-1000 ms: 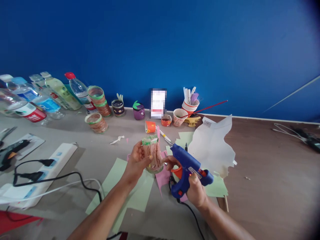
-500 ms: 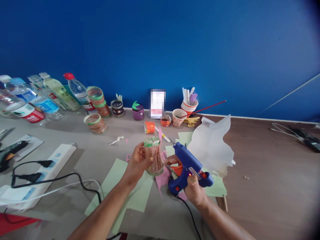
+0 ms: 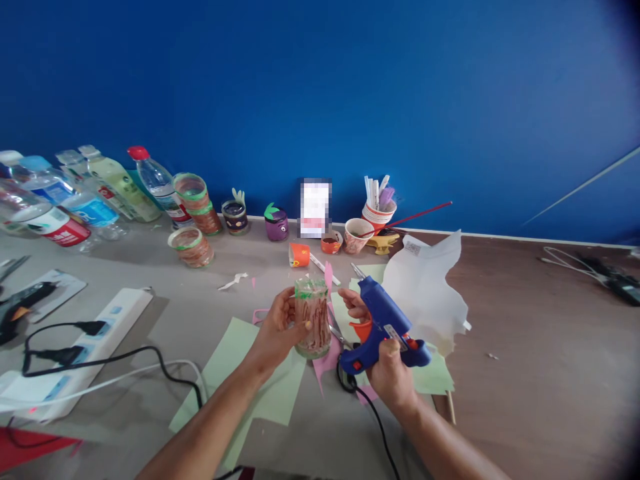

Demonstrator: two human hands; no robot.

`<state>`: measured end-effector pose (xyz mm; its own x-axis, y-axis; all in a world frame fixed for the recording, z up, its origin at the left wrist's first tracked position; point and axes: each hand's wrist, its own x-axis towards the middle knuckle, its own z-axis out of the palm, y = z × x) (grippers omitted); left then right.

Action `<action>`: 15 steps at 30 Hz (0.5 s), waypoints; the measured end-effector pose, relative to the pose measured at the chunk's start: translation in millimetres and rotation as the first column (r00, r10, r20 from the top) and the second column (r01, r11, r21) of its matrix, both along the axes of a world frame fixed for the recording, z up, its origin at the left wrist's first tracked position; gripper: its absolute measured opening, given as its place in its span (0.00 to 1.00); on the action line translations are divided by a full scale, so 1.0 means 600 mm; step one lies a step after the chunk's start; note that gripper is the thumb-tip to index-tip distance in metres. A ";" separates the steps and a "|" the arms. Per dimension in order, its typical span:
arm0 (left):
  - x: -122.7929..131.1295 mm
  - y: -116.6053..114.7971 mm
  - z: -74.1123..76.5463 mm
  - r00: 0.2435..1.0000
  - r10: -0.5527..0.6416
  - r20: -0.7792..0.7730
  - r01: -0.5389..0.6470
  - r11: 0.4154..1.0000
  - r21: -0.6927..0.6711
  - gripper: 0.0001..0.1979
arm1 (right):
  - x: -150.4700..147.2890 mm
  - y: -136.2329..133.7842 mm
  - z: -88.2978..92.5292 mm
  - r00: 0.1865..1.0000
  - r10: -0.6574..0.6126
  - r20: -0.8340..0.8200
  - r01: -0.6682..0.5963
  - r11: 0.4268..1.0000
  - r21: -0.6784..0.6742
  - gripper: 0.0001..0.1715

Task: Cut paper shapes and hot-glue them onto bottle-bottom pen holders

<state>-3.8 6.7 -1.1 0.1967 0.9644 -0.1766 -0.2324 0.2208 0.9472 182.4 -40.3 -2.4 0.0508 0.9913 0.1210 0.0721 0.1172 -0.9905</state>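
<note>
Both the jar (image 3: 314, 327) and the glue gun (image 3: 385, 310) have shifted since half a second ago: the jar sits slightly nearer the person and further right, and the gun has swung right, widening the gap between them. Closest to me, a thin black cord (image 3: 377, 413) trails down from the gun. Just beyond it, the right hand (image 3: 393, 373) wraps the smooth blue plastic body, thumb pressed to its side; some fingers reach out past the gun's far side, and I can't tell how the rest close. The left hand (image 3: 280, 327) pinches the clear glass jar upright between thumb and curled fingers; its wall is streaked with rough reddish-brown lines, its rim smeared green. I can't see whether its base touches the table (image 3: 200, 307). Flat green paper (image 3: 275, 390) and ragged pink paper (image 3: 327, 363) lie under and around the hands. Off to the left runs a long white power strip (image 3: 117, 310); over on the right, a thin white sheet (image 3: 425, 280) curls at its wavy edge. Further back, a short orange cup (image 3: 300, 255) lies by a slim marker (image 3: 325, 269). Against the smooth blue wall (image 3: 320, 87) stand a squat purple jar (image 3: 276, 229) with green leaf shapes, a phone (image 3: 315, 207) with a blurred screen, and clear plastic bottles (image 3: 155, 177).
</note>
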 end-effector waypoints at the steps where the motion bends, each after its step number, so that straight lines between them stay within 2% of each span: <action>1: 0.000 0.000 0.000 1.000 -0.004 0.003 0.004 1.000 0.003 0.35 | 0.000 0.001 -0.003 1.000 -0.021 -0.006 0.021 0.999 0.026 0.44; 7: 0.000 0.000 0.004 1.000 -0.015 -0.004 0.015 1.000 -0.003 0.34 | 0.003 0.003 -0.015 0.999 -0.005 -0.034 0.007 0.998 0.066 0.41; 11: 0.000 0.001 0.002 1.000 0.010 -0.002 -0.010 1.000 -0.011 0.34 | -0.001 0.001 -0.001 1.000 -0.012 -0.008 0.012 1.000 0.012 0.41; 15: 0.000 0.001 0.000 1.000 0.009 -0.004 -0.009 1.000 -0.017 0.36 | -0.007 0.003 0.016 0.999 0.046 0.007 -0.046 0.999 -0.020 0.45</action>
<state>-3.8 7.6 -1.2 0.1876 0.9629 -0.1939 -0.2304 0.2350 0.9443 178.1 -38.6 6.9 0.0041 0.9948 0.1015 0.0739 0.1009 -0.9921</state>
